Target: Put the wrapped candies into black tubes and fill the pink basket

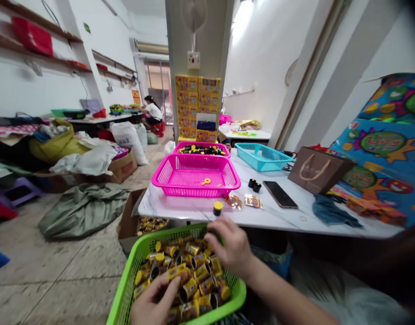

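Observation:
My left hand (pixel 156 298) pinches a small yellow-labelled bottle (pixel 177 272) between thumb and fingers, low over a green basket (pixel 126 280). Many similar small bottles (pixel 201 272) lie jumbled in that basket, some with yellow tops and some showing dark ends. Above the basket's far right side is my right hand (pixel 232 247), slightly blurred, its fingers loosely bent and apart with nothing visible in them. Just beyond its fingertips, a black piece with a yellow top (pixel 218 208) stands on the edge of the white table (pixel 194 208).
A pink basket (pixel 163 178) holds a small yellow piece (pixel 205 181); another pink basket (pixel 224 148) behind holds yellow-and-black parts. Two black caps (pixel 254 185), wrappers (pixel 253 201), a phone (pixel 280 194), a blue basket (pixel 261 161) and a brown bag (pixel 315 174) occupy the table.

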Demonstrator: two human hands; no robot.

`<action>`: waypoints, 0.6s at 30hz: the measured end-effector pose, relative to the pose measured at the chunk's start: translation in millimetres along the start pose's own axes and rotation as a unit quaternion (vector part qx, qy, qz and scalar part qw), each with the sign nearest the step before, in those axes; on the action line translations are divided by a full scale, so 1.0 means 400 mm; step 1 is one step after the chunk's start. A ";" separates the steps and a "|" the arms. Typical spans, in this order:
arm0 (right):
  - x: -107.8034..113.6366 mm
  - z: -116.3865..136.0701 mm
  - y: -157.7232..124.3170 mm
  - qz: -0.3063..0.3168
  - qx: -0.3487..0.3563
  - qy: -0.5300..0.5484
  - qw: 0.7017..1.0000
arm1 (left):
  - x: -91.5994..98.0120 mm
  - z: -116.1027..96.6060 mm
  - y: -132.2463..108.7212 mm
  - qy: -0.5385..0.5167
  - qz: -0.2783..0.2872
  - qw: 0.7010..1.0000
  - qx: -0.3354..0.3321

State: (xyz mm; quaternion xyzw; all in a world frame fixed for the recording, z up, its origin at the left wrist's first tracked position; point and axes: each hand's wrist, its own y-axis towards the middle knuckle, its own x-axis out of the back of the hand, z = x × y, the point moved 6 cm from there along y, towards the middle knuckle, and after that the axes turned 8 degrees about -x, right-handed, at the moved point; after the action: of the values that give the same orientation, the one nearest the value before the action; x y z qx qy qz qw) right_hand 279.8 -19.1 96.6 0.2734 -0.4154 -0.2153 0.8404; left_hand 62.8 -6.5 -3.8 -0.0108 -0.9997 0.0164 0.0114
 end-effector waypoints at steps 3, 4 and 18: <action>0.027 -0.078 0.083 0.010 -0.047 -0.151 0.987 | -0.022 -0.012 0.026 -0.039 0.015 0.999 0.028; 0.018 -0.103 0.103 0.034 -0.053 -0.187 0.980 | -0.037 -0.011 0.037 -0.076 0.029 0.995 0.055; -0.044 -0.129 0.085 0.141 -0.231 0.393 0.879 | -0.195 -0.058 0.155 -0.348 0.118 0.910 0.193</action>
State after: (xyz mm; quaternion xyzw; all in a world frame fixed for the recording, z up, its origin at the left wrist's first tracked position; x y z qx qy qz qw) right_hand 316.6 31.4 81.9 0.0723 -0.0242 -0.0590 0.9953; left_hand 142.7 54.3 15.4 -0.1201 -0.9090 0.2129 -0.3376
